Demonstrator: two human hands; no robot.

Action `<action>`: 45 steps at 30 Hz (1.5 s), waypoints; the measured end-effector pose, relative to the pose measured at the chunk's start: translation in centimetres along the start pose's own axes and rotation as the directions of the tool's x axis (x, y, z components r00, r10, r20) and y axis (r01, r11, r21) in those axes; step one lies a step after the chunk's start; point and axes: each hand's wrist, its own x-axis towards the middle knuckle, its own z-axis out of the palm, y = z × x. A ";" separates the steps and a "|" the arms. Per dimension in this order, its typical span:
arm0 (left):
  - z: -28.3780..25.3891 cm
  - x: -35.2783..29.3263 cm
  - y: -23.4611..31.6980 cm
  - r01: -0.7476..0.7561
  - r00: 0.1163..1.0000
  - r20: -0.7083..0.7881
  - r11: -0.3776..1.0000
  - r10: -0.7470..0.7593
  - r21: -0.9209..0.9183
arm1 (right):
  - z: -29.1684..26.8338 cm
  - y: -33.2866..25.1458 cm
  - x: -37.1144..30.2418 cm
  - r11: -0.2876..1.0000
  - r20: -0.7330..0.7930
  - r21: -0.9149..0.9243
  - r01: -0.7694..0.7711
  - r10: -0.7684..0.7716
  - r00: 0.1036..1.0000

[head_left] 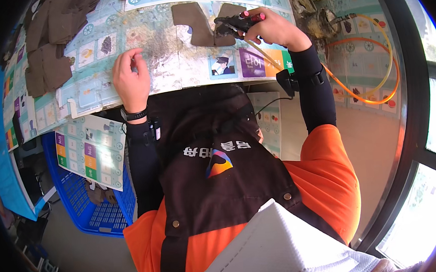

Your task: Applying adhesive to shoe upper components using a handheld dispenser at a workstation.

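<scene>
In my right hand [274,31] is a black spray gun [231,26] with red knobs, my fingers wrapped around it. A thin yellow hose hangs below that hand. The gun's front is over a brown flat cut piece [229,11], partly hiding it. Just left of it lies another curved brown piece [192,24], flat on the table. My left hand [132,76] is above the table's near edge, left of these pieces. Its fingers are loosely bent, with the thumb apart and nothing visible in them.
Stacked brown pieces [52,46] cover the table's left side. The stained table [161,49] has a printed cover. Orange tubing [393,80] loops at the right, near a crusted fitting [329,24]. A blue basket [89,215] with brown pieces stands lower left. Window frames line the right.
</scene>
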 end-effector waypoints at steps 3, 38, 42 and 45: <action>0.0 0.0 0.0 -0.001 1.000 -0.004 1.000 0.001 -0.003 | 0.1 0.2 -0.7 0.998 0.011 0.051 0.025 -0.025 1.000; 0.1 0.0 0.2 0.039 0.998 0.043 0.999 -0.039 -0.001 | -1.7 3.0 1.4 0.982 -0.310 0.184 0.040 0.019 0.950; 0.2 0.1 0.1 0.011 1.000 0.011 1.000 -0.011 -0.004 | -1.6 3.1 1.6 0.981 -0.357 0.180 0.072 -0.003 0.934; 0.1 0.1 0.0 0.013 1.000 0.013 1.000 -0.013 -0.010 | -1.5 3.0 1.5 0.979 -0.360 0.187 0.083 -0.010 0.933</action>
